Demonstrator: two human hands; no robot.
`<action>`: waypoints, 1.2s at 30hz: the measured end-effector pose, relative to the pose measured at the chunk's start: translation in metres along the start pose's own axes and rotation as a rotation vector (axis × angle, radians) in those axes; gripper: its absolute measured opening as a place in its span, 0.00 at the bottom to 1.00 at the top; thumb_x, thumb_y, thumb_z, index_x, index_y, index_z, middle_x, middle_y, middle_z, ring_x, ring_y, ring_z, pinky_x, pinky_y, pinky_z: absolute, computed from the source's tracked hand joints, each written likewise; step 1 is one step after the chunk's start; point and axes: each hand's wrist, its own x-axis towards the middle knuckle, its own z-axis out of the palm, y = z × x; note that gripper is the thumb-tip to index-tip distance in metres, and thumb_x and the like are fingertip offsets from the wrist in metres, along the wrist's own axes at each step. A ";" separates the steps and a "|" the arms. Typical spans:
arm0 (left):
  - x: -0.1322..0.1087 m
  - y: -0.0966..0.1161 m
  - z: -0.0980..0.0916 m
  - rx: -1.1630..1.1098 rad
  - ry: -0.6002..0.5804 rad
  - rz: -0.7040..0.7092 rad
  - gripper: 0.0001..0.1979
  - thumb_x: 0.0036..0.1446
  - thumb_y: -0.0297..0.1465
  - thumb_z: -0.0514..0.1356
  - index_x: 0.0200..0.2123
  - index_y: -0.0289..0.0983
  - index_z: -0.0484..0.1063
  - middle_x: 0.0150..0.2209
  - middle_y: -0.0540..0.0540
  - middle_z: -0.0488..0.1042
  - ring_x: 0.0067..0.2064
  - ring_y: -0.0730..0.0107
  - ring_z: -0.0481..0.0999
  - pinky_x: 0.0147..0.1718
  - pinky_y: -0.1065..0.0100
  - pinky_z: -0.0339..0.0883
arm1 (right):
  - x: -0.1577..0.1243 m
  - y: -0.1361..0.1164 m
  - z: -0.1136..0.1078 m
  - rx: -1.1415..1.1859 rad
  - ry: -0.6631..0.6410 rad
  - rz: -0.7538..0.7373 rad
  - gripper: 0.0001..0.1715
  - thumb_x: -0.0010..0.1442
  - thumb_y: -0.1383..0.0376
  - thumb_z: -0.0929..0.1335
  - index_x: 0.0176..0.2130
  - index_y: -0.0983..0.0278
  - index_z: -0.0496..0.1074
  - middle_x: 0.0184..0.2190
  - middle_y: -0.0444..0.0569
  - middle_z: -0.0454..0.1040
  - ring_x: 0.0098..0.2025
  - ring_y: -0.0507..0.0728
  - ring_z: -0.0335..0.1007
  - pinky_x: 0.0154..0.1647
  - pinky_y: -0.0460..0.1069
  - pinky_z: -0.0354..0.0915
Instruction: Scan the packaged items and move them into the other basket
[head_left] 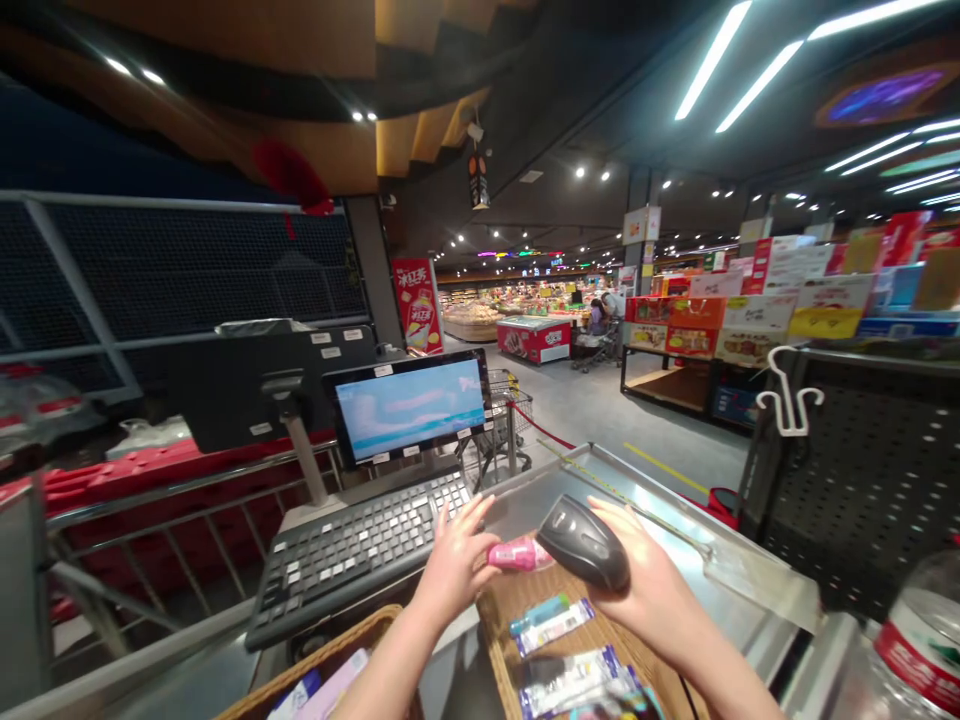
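My left hand [459,560] is closed, its thumb and fingers pinching the end of a small pink bottle-shaped pack [516,554]. A black barcode scanner [583,541] is gripped in my right hand [646,580], its head close beside the pink pack. Below both hands is a brown wood-look tray or surface [501,620]. On it lie a blue-green stick-like pack [538,614], a white and blue wrapped stick [555,628] and several more shiny packs [574,682]. A black keyboard [367,545] stands to the left of my left hand.
A lit monitor [411,408] rises behind the keyboard. The metal counter [517,490] runs ahead. At lower left sits a wicker-edged basket [322,660] with packets. A plastic bottle [915,640] and a black perforated panel [862,470] with a white hook [787,395] are at right.
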 end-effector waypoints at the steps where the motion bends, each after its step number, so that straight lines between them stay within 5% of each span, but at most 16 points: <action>1: -0.004 -0.001 -0.007 0.015 0.026 -0.011 0.09 0.57 0.33 0.65 0.42 0.45 0.78 0.68 0.42 0.60 0.70 0.48 0.55 0.66 0.33 0.33 | 0.001 -0.005 0.002 0.007 -0.003 -0.002 0.31 0.45 0.69 0.68 0.51 0.63 0.74 0.56 0.58 0.75 0.65 0.74 0.62 0.67 0.75 0.50; 17: -0.051 -0.035 -0.071 0.159 0.302 -0.126 0.09 0.56 0.29 0.64 0.41 0.44 0.76 0.67 0.41 0.63 0.68 0.49 0.59 0.64 0.32 0.42 | 0.006 -0.076 0.032 0.039 -0.111 -0.099 0.32 0.45 0.71 0.67 0.51 0.60 0.76 0.57 0.57 0.75 0.65 0.74 0.62 0.67 0.75 0.48; 36: -0.075 -0.041 -0.090 0.124 0.325 -0.214 0.08 0.54 0.27 0.62 0.39 0.43 0.74 0.66 0.42 0.63 0.68 0.50 0.59 0.65 0.32 0.40 | -0.001 -0.100 0.041 -0.003 -0.258 -0.126 0.32 0.42 0.71 0.65 0.49 0.61 0.76 0.55 0.58 0.75 0.66 0.73 0.60 0.67 0.74 0.45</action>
